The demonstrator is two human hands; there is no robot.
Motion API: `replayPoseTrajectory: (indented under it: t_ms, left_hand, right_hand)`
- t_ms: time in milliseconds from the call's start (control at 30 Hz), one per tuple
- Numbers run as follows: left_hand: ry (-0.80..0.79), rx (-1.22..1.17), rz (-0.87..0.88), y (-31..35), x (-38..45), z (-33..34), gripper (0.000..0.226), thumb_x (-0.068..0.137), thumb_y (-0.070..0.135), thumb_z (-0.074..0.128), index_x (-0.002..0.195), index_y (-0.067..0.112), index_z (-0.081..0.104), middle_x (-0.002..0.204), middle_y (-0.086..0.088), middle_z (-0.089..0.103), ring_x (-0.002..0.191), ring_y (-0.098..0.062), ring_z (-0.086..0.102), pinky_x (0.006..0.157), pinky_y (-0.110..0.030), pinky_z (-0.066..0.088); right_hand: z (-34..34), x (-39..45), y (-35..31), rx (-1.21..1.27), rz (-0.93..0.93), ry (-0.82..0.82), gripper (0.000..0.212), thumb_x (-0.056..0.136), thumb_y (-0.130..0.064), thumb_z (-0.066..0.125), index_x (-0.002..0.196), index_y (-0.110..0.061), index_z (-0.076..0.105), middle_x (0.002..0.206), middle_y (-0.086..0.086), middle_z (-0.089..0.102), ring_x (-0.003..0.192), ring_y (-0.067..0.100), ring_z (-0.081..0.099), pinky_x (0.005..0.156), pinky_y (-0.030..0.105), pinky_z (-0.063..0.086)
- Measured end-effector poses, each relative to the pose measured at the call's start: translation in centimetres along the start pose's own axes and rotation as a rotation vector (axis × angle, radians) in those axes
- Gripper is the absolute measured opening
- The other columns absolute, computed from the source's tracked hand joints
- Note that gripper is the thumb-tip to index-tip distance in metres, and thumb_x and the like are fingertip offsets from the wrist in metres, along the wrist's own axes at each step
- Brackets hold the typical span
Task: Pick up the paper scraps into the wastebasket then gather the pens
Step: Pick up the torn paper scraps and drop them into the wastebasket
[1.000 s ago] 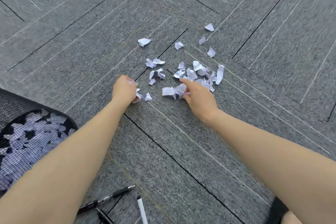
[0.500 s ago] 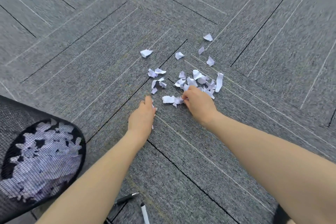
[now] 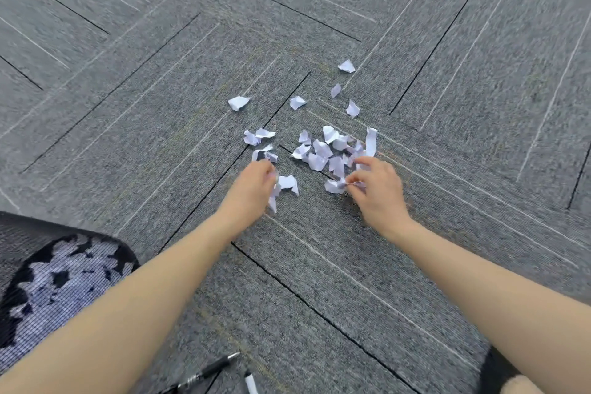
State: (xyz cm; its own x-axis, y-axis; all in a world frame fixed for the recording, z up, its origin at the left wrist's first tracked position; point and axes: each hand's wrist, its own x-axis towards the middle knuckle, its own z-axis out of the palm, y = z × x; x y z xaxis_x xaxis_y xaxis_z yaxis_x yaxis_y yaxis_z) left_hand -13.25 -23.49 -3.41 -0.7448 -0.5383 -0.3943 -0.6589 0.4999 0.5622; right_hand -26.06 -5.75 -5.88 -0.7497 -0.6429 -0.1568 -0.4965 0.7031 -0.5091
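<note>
Reaching further in than a second ago, the left hand [image 3: 256, 184] pinches scraps [image 3: 323, 153] at twelve o'clock. The right hand [image 3: 377, 189] pinches one too. The wastebasket [image 3: 64, 269] at eight o'clock waits; pens [image 3: 208, 373] come later.

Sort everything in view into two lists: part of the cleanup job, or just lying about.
Part of the job:
paper scraps
wastebasket
black pen
white pen
left hand
right hand

Just there:
carpet
</note>
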Motion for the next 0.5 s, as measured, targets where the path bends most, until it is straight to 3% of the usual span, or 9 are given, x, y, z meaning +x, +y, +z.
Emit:
replayPoseTrajectory:
  t_ms: [67, 133, 233, 400, 500]
  left_hand:
    - [-0.025, 0.015, 0.068, 2.0, -0.2, 1.5, 0.014, 0.095, 0.017, 0.046, 0.100, 0.011, 0.057, 0.103, 0.000, 0.048, 0.080, -0.011, 0.052, 0.073, -0.020, 0.046]
    - [-0.006, 0.018, 0.087, 2.9, -0.5, 3.0, 0.014, 0.093, 0.016, 0.051, 0.101, 0.009, 0.060, 0.110, 0.003, 0.043, 0.087, -0.008, 0.051, 0.084, -0.017, 0.040]
    - [0.050, 0.030, 0.101, 2.8, -0.8, 4.2, 0.013, 0.093, 0.013, 0.052, 0.098, 0.005, 0.062, 0.117, 0.000, 0.046, 0.092, -0.007, 0.048, 0.086, -0.017, 0.035]
    - [0.128, -0.041, 0.069, 2.6, -1.4, 4.8, 0.012, 0.093, 0.011, 0.051, 0.089, 0.004, 0.060, 0.108, -0.001, 0.047, 0.081, -0.011, 0.051, 0.074, -0.020, 0.039]
    - [0.136, -0.004, 0.069, 2.6, -1.5, 5.0, 0.010, 0.093, 0.009, 0.050, 0.085, 0.008, 0.056, 0.098, -0.002, 0.051, 0.075, -0.010, 0.048, 0.062, -0.014, 0.035]
  right_hand:
    - [1.1, -0.4, -0.1, 0.019, -0.038, -0.041, 0.012, 0.087, -0.021, 0.062, 0.092, -0.015, 0.071, 0.130, 0.000, 0.053, 0.124, 0.022, 0.042, 0.103, 0.039, 0.031]
    - [1.5, -0.6, -0.4, 0.040, -0.076, -0.013, 0.013, 0.086, -0.016, 0.062, 0.093, -0.010, 0.071, 0.125, 0.001, 0.058, 0.118, 0.022, 0.048, 0.101, 0.037, 0.036]
    - [1.5, -0.7, -0.5, 0.054, -0.132, -0.014, 0.016, 0.088, -0.011, 0.058, 0.098, -0.006, 0.070, 0.120, 0.002, 0.062, 0.114, 0.020, 0.053, 0.099, 0.030, 0.038]
    - [1.8, -0.3, -0.8, 0.078, -0.143, -0.010, 0.014, 0.091, -0.011, 0.053, 0.095, -0.008, 0.066, 0.104, 0.002, 0.065, 0.098, 0.019, 0.056, 0.081, 0.031, 0.048]
    - [1.6, 0.2, -1.1, 0.054, -0.158, -0.038, 0.012, 0.092, -0.011, 0.051, 0.092, -0.009, 0.062, 0.097, 0.003, 0.063, 0.091, 0.020, 0.056, 0.075, 0.031, 0.047]
